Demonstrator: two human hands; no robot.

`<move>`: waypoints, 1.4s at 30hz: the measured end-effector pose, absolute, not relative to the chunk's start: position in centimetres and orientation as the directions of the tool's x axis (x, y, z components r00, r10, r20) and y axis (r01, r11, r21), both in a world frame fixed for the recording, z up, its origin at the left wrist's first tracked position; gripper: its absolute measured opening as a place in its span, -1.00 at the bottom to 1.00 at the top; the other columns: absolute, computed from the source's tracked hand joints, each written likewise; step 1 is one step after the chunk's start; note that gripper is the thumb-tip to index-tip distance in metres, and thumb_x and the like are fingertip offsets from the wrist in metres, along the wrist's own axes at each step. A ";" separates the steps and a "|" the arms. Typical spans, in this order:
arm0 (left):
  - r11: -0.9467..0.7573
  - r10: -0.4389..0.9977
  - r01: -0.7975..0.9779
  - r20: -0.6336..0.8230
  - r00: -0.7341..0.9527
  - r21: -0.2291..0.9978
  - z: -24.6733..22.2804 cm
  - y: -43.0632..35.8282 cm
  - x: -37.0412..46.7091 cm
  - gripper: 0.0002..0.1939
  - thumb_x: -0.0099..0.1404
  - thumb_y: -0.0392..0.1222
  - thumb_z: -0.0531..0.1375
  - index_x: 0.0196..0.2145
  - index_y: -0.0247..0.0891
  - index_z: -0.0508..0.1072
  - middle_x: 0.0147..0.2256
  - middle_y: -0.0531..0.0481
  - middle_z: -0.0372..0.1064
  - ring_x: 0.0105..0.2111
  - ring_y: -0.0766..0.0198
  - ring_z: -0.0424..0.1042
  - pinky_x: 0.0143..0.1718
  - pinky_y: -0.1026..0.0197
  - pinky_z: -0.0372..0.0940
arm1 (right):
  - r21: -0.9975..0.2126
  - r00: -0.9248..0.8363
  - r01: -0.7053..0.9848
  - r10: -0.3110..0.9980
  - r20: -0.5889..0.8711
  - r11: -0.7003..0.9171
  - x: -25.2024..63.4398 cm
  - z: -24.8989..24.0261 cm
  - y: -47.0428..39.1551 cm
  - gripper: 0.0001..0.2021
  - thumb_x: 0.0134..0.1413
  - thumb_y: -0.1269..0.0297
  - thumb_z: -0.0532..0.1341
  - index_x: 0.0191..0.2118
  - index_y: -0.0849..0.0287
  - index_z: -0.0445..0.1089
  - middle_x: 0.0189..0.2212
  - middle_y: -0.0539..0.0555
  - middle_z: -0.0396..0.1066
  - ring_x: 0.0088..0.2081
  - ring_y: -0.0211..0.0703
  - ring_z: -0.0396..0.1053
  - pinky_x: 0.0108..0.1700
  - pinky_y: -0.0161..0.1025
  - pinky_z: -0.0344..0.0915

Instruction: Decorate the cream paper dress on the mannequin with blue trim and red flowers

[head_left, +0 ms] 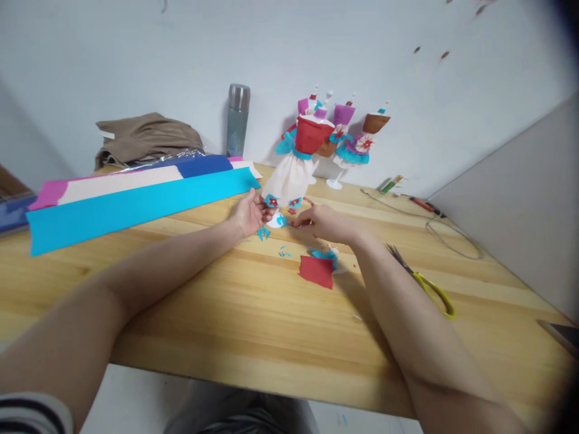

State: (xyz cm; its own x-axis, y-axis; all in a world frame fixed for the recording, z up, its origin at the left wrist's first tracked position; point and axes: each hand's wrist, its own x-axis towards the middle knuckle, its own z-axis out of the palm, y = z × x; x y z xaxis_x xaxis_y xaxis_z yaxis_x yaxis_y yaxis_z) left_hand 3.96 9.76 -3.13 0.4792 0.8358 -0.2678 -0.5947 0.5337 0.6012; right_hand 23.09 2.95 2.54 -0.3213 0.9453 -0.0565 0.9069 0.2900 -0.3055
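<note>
A miniature dress form wears a red paper bodice [312,134] and a cream paper skirt [289,178] with blue and red flowers at its hem. My left hand [249,215] is beside the skirt's lower left side, palm turned inward and fingers loosely curled but apart. My right hand [329,224] is low at the right of the stand's white base [274,223], its fingers pinched together over small red and blue bits; what they hold is hidden. Blue paper scraps [263,233] lie by the base. Nearer me is a red crepe paper piece [316,271] beside more blue paper [324,256].
Yellow-handled scissors [434,292] lie right of my right forearm. Several other dressed forms [364,141] stand along the wall. Blue crepe paper [145,208], a steel-topped flask [237,120] and brown cloth [149,138] are at the left. A thin cable [434,226] crosses the back right.
</note>
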 end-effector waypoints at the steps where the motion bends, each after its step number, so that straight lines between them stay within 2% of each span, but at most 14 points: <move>1: 0.536 0.835 -0.597 -0.272 0.478 0.596 -3.1 9.7 3.9 -0.49 0.52 0.05 -0.15 -0.40 -0.29 0.37 -0.51 -0.09 0.39 -0.60 0.30 0.32 -0.60 0.28 0.14 | -0.288 -0.323 0.914 0.943 -0.084 0.287 23.1 2.4 3.0 -0.73 0.02 0.52 0.17 -0.33 0.13 0.62 -0.45 0.02 0.55 -0.45 -0.23 0.35 -0.31 -0.25 0.20; 4: 0.551 0.828 -0.595 -0.292 0.479 0.586 -2.9 9.7 3.9 -0.50 0.52 0.04 -0.15 -0.40 -0.30 0.38 -0.52 -0.10 0.38 -0.61 0.30 0.32 -0.60 0.29 0.14 | -0.257 -0.304 0.930 0.944 -0.133 0.263 23.5 2.9 3.1 -0.75 0.07 0.46 0.17 -0.29 0.15 0.62 -0.44 0.05 0.55 -0.44 -0.21 0.36 -0.34 -0.26 0.17; 7: 0.565 0.821 -0.592 -0.322 0.471 0.574 -2.9 9.8 3.8 -0.52 0.52 0.02 -0.13 -0.39 -0.30 0.36 -0.53 -0.10 0.37 -0.61 0.29 0.31 -0.61 0.29 0.15 | -0.252 -0.197 0.951 0.979 -0.050 0.178 23.9 4.4 2.5 -0.81 0.07 0.38 0.18 -0.39 0.16 0.58 -0.48 0.06 0.53 -0.48 -0.21 0.36 -0.38 -0.25 0.15; 9: 0.570 0.818 -0.591 -0.327 0.473 0.571 -2.9 9.9 3.8 -0.53 0.52 0.02 -0.13 -0.37 -0.31 0.36 -0.53 -0.09 0.37 -0.62 0.30 0.31 -0.62 0.31 0.14 | -0.342 -0.080 0.933 0.992 0.095 0.108 24.1 5.9 1.6 -0.82 0.07 0.32 0.18 -0.40 0.16 0.55 -0.51 0.06 0.51 -0.49 -0.18 0.37 -0.39 -0.24 0.18; 11: 0.590 0.805 -0.582 -0.351 0.478 0.560 -3.1 10.0 3.7 -0.54 0.52 0.02 -0.12 -0.38 -0.30 0.35 -0.54 -0.09 0.37 -0.63 0.31 0.31 -0.63 0.32 0.13 | -0.515 0.060 0.852 0.960 0.273 0.093 24.0 7.8 0.7 -0.82 0.07 0.23 0.19 -0.34 0.14 0.54 -0.50 0.07 0.50 -0.48 -0.15 0.38 -0.38 -0.22 0.24; 13: 0.605 0.795 -0.586 -0.370 0.480 0.539 -3.2 10.2 3.7 -0.58 0.51 0.02 -0.08 -0.42 -0.27 0.30 -0.55 -0.07 0.35 -0.62 0.30 0.34 -0.64 0.32 0.12 | -0.662 0.189 0.734 0.892 0.412 0.151 23.8 9.9 0.1 -0.77 0.06 0.15 0.21 -0.25 0.13 0.54 -0.48 0.07 0.50 -0.49 -0.15 0.36 -0.41 -0.21 0.25; 15: 0.618 0.785 -0.585 -0.375 0.494 0.525 -3.2 10.4 3.6 -0.58 0.50 0.00 -0.07 -0.46 -0.25 0.25 -0.54 -0.08 0.36 -0.62 0.31 0.34 -0.66 0.34 0.09 | -0.712 0.237 0.661 0.836 0.496 0.235 23.2 12.0 0.2 -0.73 0.05 0.09 0.23 -0.21 0.13 0.53 -0.48 0.07 0.48 -0.51 -0.16 0.32 -0.44 -0.21 0.23; 17: 0.634 0.771 -0.567 -0.374 0.515 0.526 -3.2 10.6 3.4 -0.57 0.50 0.01 -0.07 -0.49 -0.24 0.21 -0.56 -0.07 0.33 -0.67 0.34 0.26 -0.69 0.34 0.00 | -0.677 0.205 0.677 0.810 0.550 0.289 22.4 14.1 1.1 -0.72 0.05 0.06 0.24 -0.26 0.15 0.53 -0.52 0.05 0.43 -0.52 -0.18 0.29 -0.45 -0.22 0.19; 20: 0.632 0.771 -0.563 -0.358 0.527 0.532 -3.2 10.8 3.1 -0.57 0.50 0.01 -0.06 -0.49 -0.24 0.20 -0.59 -0.02 0.27 -0.72 0.39 0.13 -0.72 0.35 -0.09 | -0.553 0.124 0.789 0.812 0.570 0.268 20.9 16.7 3.6 -0.67 0.11 -0.01 0.22 -0.40 0.18 0.50 -0.56 0.07 0.39 -0.48 -0.16 0.30 -0.42 -0.21 0.15; 22: 0.629 0.773 -0.565 -0.354 0.527 0.534 -3.4 11.0 2.9 -0.58 0.50 0.01 -0.06 -0.48 -0.24 0.22 -0.59 -0.01 0.26 -0.71 0.39 0.12 -0.71 0.35 -0.08 | -0.473 0.089 0.855 0.836 0.542 0.215 20.0 17.9 5.3 -0.63 0.13 -0.01 0.23 -0.50 0.18 0.44 -0.58 0.08 0.36 -0.44 -0.14 0.31 -0.38 -0.19 0.14; 28: 0.632 0.769 -0.565 -0.342 0.540 0.530 -4.1 11.2 2.8 -0.62 0.48 0.00 -0.02 -0.42 -0.27 0.29 -0.56 -0.02 0.27 -0.69 0.40 0.13 -0.70 0.35 -0.06 | -0.288 0.068 0.955 0.900 0.430 0.065 18.7 19.7 7.9 -0.67 0.04 0.06 0.32 -0.58 0.17 0.38 -0.63 0.07 0.30 -0.44 -0.11 0.31 -0.34 -0.18 0.14; 31: 0.637 0.766 -0.567 -0.352 0.538 0.522 -4.2 11.4 3.0 -0.64 0.50 -0.04 -0.04 -0.38 -0.28 0.31 -0.55 0.00 0.27 -0.69 0.41 0.11 -0.70 0.35 -0.07 | -0.276 0.027 0.956 0.906 0.424 0.101 18.8 20.0 7.6 -0.70 0.02 0.13 0.32 -0.60 0.15 0.35 -0.64 0.02 0.30 -0.48 -0.16 0.28 -0.36 -0.19 0.16; 36: 0.658 0.747 -0.545 -0.364 0.556 0.520 -4.5 11.9 3.1 -0.64 0.47 0.02 0.04 -0.41 -0.27 0.25 -0.53 0.00 0.27 -0.70 0.45 0.06 -0.70 0.37 -0.08 | -0.300 0.007 0.945 0.909 0.417 0.130 18.8 20.4 6.9 -0.74 0.01 0.24 0.34 -0.60 0.14 0.33 -0.64 0.00 0.29 -0.50 -0.22 0.18 -0.37 -0.18 0.15; 42: 0.695 0.712 -0.504 -0.395 0.580 0.513 -4.0 11.8 3.1 -0.64 0.49 0.00 0.00 -0.37 -0.29 0.33 -0.53 -0.02 0.30 -0.68 0.42 0.15 -0.70 0.35 -0.04 | -0.314 -0.017 0.933 0.893 0.450 0.175 18.9 20.4 6.6 -0.79 -0.03 0.37 0.35 -0.57 0.19 0.35 -0.66 -0.05 0.23 -0.51 -0.30 0.09 -0.37 -0.19 0.10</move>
State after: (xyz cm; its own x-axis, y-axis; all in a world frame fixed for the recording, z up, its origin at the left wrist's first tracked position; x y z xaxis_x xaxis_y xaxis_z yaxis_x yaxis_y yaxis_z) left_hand 3.14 11.82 -3.99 0.5798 0.7123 -0.3955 -0.5037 0.6949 0.5132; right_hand 18.88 6.61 20.43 -0.0166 0.8930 0.4498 0.9332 0.1754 -0.3138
